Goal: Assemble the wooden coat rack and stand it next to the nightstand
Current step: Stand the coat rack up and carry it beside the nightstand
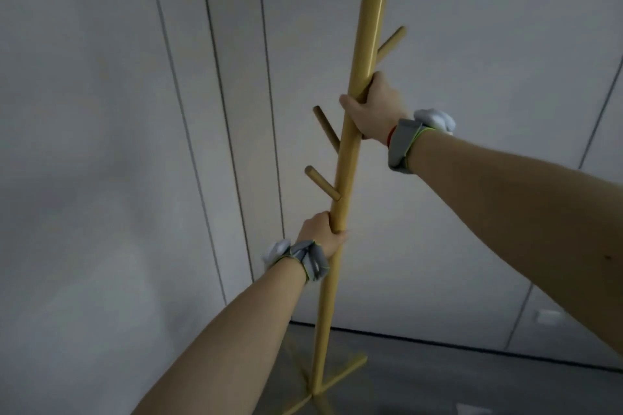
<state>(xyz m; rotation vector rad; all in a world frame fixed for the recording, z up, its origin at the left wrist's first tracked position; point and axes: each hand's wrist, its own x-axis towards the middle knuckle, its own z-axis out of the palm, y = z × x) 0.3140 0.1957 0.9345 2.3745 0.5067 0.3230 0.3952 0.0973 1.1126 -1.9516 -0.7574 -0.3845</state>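
- Honey-yellow wood, smooth and faintly glossy, makes up the whole coat rack (350, 152): a long round pole with short round-ended pegs (322, 182) angling upward off both sides.
- The rack stands upright on the grey floor (472, 387), close in front of a pale panelled wall (135, 111) with thin dark vertical seams. It leans slightly in this wide-angle view, which may be lens distortion.
- At the foot, flat wooden bars form a crossed base (340, 377); whether it sits fully on the floor or is lifted a little cannot be told.
- The left hand (323, 232) is clenched around the pole just below the lowest peg, and the right hand (371, 108) is wrapped around it higher up, between pegs.
- That spaced, two-handed grip is probably chosen to keep a tall, top-heavy piece from tipping while it is carried or nudged into place.
- Each wrist carries a grey fabric band (401, 145) edged in yellow-green, with a white piece attached.
- The rack looks fully assembled. No nightstand is in view, so how close it is to its final spot cannot be judged.
- A small pale fitting (547, 317) sits low on the wall to the right.
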